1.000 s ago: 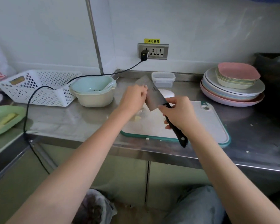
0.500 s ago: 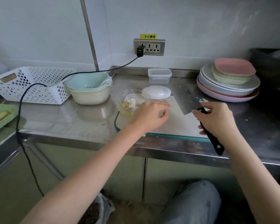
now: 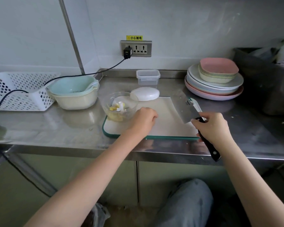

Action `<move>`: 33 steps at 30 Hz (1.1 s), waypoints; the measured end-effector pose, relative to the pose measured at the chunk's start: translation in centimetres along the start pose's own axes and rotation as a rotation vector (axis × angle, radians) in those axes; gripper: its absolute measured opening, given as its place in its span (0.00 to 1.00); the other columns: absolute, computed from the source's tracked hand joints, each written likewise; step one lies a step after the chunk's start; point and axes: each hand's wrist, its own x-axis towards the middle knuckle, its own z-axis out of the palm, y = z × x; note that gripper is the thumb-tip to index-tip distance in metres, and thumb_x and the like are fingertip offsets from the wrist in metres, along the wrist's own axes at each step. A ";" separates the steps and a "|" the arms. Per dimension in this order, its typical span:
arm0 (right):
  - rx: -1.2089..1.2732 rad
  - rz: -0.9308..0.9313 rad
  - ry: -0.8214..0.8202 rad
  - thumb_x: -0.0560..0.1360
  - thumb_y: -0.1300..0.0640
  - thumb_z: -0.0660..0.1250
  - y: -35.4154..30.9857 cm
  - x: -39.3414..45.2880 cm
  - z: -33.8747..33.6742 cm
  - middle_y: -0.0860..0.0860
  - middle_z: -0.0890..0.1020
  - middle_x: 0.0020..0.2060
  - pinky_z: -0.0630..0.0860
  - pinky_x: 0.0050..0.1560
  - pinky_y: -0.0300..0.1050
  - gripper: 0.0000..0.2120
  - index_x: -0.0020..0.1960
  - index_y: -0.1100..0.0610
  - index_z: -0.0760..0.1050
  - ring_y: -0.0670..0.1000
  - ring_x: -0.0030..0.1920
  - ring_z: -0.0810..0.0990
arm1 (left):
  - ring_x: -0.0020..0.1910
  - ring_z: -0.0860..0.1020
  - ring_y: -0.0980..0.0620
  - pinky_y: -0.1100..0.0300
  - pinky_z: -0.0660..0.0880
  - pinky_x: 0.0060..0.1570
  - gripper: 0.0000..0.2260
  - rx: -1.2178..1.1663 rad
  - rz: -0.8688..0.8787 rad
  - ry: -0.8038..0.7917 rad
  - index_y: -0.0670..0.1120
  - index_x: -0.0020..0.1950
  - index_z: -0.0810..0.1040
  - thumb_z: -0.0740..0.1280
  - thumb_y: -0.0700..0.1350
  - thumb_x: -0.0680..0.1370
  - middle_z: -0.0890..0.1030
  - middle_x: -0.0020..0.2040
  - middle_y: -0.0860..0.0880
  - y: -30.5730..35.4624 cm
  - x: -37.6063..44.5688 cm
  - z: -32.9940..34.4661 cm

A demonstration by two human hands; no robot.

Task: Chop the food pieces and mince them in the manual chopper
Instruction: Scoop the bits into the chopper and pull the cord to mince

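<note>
A white cutting board (image 3: 166, 126) with a green rim lies on the steel counter. On its left end stands the clear chopper bowl (image 3: 119, 106) holding yellow food pieces (image 3: 117, 112) round a white blade post. The white chopper lid (image 3: 145, 93) lies just behind the board. My right hand (image 3: 211, 126) grips the black handle of a cleaver (image 3: 184, 108), whose blade lies low over the board's right side. My left hand (image 3: 143, 121) hovers over the board right of the bowl, fingers curled, holding nothing I can see.
A stack of plates and bowls (image 3: 215, 82) stands at the back right, a dark bin (image 3: 266, 79) beyond it. A clear lidded box (image 3: 147, 77) sits by the wall. Nested colander bowls (image 3: 74, 92) and a white basket (image 3: 18, 90) are on the left, crossed by a black cable (image 3: 88, 73).
The cleaver was tilted over the bowl with my left hand at its blade. It has since swung right and down over the board. My left hand drew back beside the bowl.
</note>
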 end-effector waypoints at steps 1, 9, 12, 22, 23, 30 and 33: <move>0.005 0.001 -0.001 0.73 0.58 0.68 0.0 0.1 0.0 0.50 0.81 0.32 0.80 0.26 0.44 0.06 0.49 0.51 0.80 0.53 0.27 0.82 | 0.47 0.81 0.45 0.58 0.76 0.50 0.10 -0.037 -0.005 0.032 0.42 0.48 0.85 0.65 0.34 0.74 0.84 0.47 0.43 0.1 -0.1 -0.2; -0.045 0.018 0.007 0.72 0.57 0.69 0.1 1.8 0.7 0.53 0.81 0.34 0.81 0.35 0.50 0.11 0.54 0.55 0.80 0.58 0.32 0.82 | 0.40 0.82 0.48 0.65 0.75 0.45 0.06 -0.219 -0.008 0.297 0.40 0.43 0.85 0.69 0.34 0.71 0.85 0.40 0.46 0.7 1.0 -7.3; -0.190 -0.018 0.015 0.71 0.53 0.69 0.2 2.7 1.2 0.56 0.82 0.41 0.76 0.40 0.45 0.13 0.55 0.54 0.81 0.59 0.40 0.80 | 0.44 0.82 0.51 0.59 0.77 0.50 0.09 -0.088 -0.087 0.264 0.43 0.47 0.85 0.69 0.35 0.71 0.85 0.43 0.48 -1.3 2.4 -11.5; -0.593 0.005 0.042 0.72 0.51 0.68 0.3 5.0 1.5 0.60 0.79 0.51 0.73 0.52 0.53 0.14 0.52 0.59 0.80 0.63 0.54 0.75 | 0.56 0.78 0.51 0.62 0.70 0.55 0.18 -0.165 -0.319 0.231 0.46 0.67 0.74 0.59 0.37 0.78 0.81 0.59 0.47 -7.8 1.2 -11.3; -0.591 -0.010 0.062 0.73 0.49 0.67 -0.3 5.1 1.6 0.60 0.78 0.54 0.72 0.55 0.54 0.15 0.54 0.58 0.80 0.63 0.57 0.73 | 0.59 0.77 0.50 0.64 0.67 0.57 0.18 -0.177 -0.335 0.258 0.45 0.67 0.74 0.58 0.37 0.79 0.79 0.61 0.46 -8.4 0.9 -11.0; -0.392 -0.363 -0.193 0.74 0.43 0.65 -7.6 9.7 9.1 0.58 0.70 0.66 0.67 0.64 0.52 0.29 0.72 0.49 0.62 0.60 0.67 0.66 | 0.62 0.75 0.50 0.52 0.69 0.67 0.15 -0.864 -0.451 0.160 0.51 0.66 0.71 0.63 0.48 0.79 0.77 0.59 0.50 -10.2 -1.0 -7.8; -0.395 -0.324 -0.371 0.71 0.34 0.64 -9.4 11.9 12.4 0.54 0.57 0.75 0.58 0.70 0.58 0.37 0.75 0.42 0.53 0.60 0.73 0.54 | 0.74 0.57 0.57 0.57 0.56 0.73 0.43 -1.186 -0.361 -0.115 0.50 0.78 0.52 0.71 0.59 0.70 0.57 0.76 0.54 -10.3 -2.3 -7.9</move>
